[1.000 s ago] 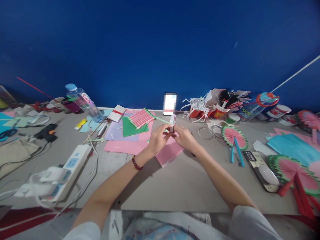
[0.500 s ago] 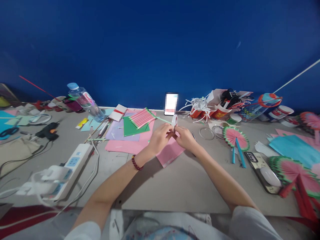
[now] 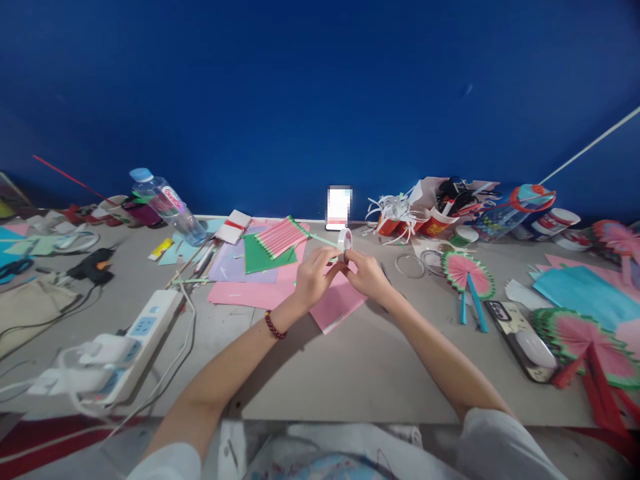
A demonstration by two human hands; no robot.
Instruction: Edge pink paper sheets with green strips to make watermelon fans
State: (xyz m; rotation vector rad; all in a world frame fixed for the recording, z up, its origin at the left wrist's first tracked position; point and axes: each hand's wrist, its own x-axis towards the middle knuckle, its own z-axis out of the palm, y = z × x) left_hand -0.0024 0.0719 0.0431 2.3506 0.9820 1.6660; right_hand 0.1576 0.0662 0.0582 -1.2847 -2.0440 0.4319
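Note:
A white roll of tape [image 3: 342, 244] is held upright in the middle of the head view, just in front of the lit phone. My left hand [image 3: 315, 272] pinches it from the left, a dark red bead bracelet on that wrist. From the right, the bent fingers of my right hand [image 3: 369, 275] close on the tape's lower edge. Both sets of fingertips meet at the roll and partly hide it. Under the hands lies a pink paper sheet [image 3: 334, 312]. A pleated pink strip with green edges [image 3: 281, 236] rests on green paper [image 3: 260, 263] to the left.
A lit phone [image 3: 339, 208] stands by the blue wall. At left are a power strip [image 3: 149, 327], a water bottle [image 3: 173, 208] and a glue gun [image 3: 91, 265]. On the right lie pleated watermelon fans [image 3: 467, 272], a second phone [image 3: 505, 327] and cups of paper strips [image 3: 396, 215].
The tape roll has turned slightly between my fingers and sits a little lower against the hands. The whole view has shifted slightly; the things on the table stay put.

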